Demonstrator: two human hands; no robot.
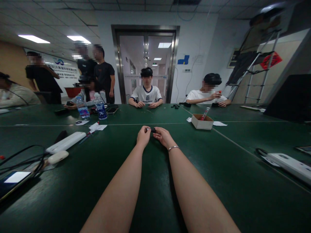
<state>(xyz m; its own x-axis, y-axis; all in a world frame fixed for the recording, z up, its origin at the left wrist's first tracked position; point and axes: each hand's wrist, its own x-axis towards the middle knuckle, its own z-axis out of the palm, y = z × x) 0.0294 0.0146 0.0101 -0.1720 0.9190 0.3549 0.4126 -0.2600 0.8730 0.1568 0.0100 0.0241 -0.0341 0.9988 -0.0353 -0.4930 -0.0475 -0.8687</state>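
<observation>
One small black object (153,130) pinched between left hand (143,136) and right hand (164,137)

Taking the two hands as the centre of the clock, with 12 straight ahead, the black object lies crosswise between them over the green surface (155,181). The left hand has its thumb and fingertips closed on the 9 o'clock end, where a silvery bit shows; the right hand's fingers are closed on the 3 o'clock end. Whether the object touches the surface cannot be told. A silver bracelet (173,148) circles the right wrist.

At 2 o'clock is a shallow open box (202,123) with a clear tube (205,113) leaning up out of it. Toward 10 o'clock, a bottle with a dark blue label (101,110) stands upright just beside a bottle with a pink-and-blue label (83,111); white paper (98,127) lies nearer the hands. A white power strip (66,143) sits at 9, a rounded white case (58,157) beside it, and a phone (14,183) at 8. Another power strip (291,165) lies at 4. At 12, across the surface, sits a person in a white T-shirt (145,95) and dark headset (146,72), before glass doors (132,55).
</observation>
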